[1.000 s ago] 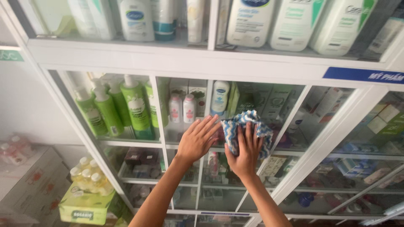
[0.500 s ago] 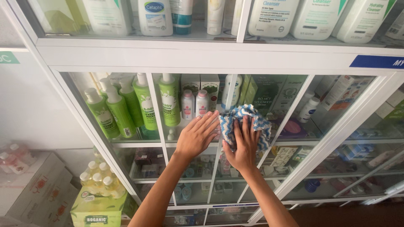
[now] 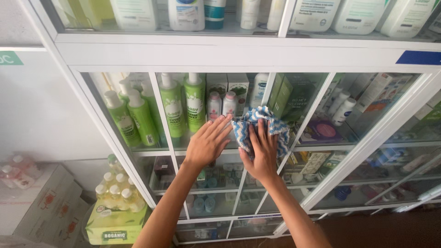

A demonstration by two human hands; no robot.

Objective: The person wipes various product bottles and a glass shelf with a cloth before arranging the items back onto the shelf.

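Note:
My right hand presses a blue and white patterned cloth flat against the glass door of a white-framed display cabinet. My left hand lies spread on the same glass just left of the cloth, fingers apart, holding nothing. Behind the glass, level with my hands, stand green pump bottles and two small white bottles with pink caps.
White bottles fill the top shelf. Boxes and small bottles sit behind the right glass panel. At the lower left a green carton of yellow bottles stands beside white cardboard boxes.
Both hands and the cloth have stayed pressed on the glass. The view has shifted, so the cabinet sits further right and lower in the picture.

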